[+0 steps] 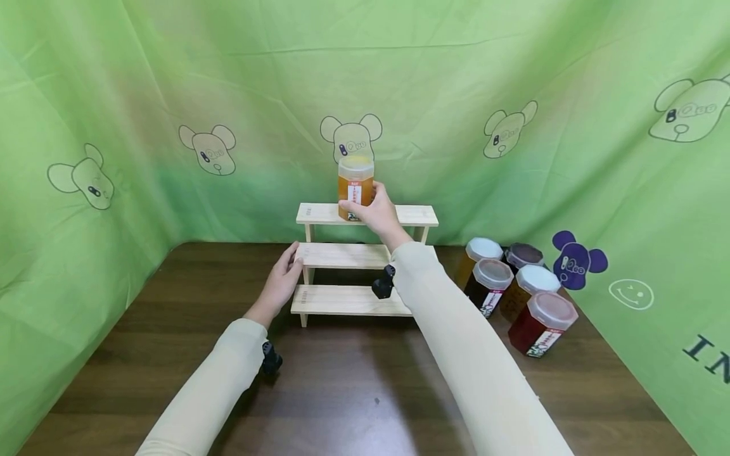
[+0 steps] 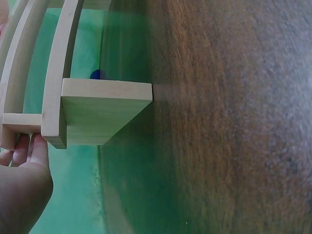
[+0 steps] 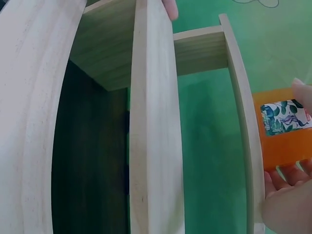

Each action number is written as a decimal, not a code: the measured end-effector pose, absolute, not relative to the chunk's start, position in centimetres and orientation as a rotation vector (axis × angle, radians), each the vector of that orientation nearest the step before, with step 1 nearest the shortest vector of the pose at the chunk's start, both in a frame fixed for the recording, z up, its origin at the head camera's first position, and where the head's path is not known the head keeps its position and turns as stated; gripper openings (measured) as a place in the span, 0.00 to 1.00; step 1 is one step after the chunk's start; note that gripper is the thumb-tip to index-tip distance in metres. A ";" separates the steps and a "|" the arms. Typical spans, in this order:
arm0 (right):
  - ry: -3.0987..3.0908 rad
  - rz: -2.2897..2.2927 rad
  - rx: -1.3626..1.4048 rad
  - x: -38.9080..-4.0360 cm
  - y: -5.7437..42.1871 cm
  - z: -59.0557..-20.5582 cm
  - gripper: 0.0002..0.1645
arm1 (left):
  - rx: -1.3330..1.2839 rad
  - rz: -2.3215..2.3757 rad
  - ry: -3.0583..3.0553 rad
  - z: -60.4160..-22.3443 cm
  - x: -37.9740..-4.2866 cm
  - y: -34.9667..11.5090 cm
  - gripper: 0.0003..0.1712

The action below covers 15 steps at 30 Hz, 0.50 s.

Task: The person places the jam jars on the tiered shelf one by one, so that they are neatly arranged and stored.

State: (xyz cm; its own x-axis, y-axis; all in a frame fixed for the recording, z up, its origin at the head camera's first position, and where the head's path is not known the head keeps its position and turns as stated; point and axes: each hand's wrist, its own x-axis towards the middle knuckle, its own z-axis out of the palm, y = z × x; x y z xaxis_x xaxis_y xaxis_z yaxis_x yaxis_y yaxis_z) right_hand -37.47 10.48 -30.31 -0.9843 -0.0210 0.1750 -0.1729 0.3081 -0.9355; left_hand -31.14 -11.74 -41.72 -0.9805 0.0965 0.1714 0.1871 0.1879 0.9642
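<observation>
Up on the top tier of a three-tier wooden stand, a honey-coloured jar with a pale lid and a white-and-red label stands upright. My right hand grips it, thumb across the front and fingers at its right side. The right wrist view shows the orange jar against the outer edge of the top board. With its fingertips at the left end of the middle board, my left hand holds the stand. In the left wrist view, that hand has its fingers bent at the board's end.
To the right of the stand, several lidded jars are grouped on the dark wooden table, among them a red jar at the front. A green printed cloth hangs behind and at both sides.
</observation>
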 end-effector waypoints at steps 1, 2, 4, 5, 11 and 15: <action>-2.442 1.771 0.181 -37.4 10.5 -30.3 0.54 | -0.281 -1.940 -2.365 -41.7 -31.1 -11.7 0.32; -2.449 1.776 0.179 -37.4 10.5 -30.2 0.54 | -0.282 -1.940 -2.367 -41.7 -31.1 -11.8 0.32; -2.458 1.782 0.176 -37.4 10.6 -30.2 0.54 | -0.290 -1.942 -2.368 -41.7 -31.1 -11.8 0.32; -2.457 1.782 0.179 -37.4 10.6 -30.2 0.54 | -0.291 -1.946 -2.364 -41.6 -31.1 -11.8 0.32; -2.436 1.791 0.190 -37.5 10.5 -30.2 0.54 | -0.283 -1.938 -2.365 -41.6 -31.1 -11.7 0.32; -2.437 1.802 0.164 -37.3 10.6 -30.1 0.55 | -0.285 -1.931 -2.376 -41.7 -31.2 -11.7 0.32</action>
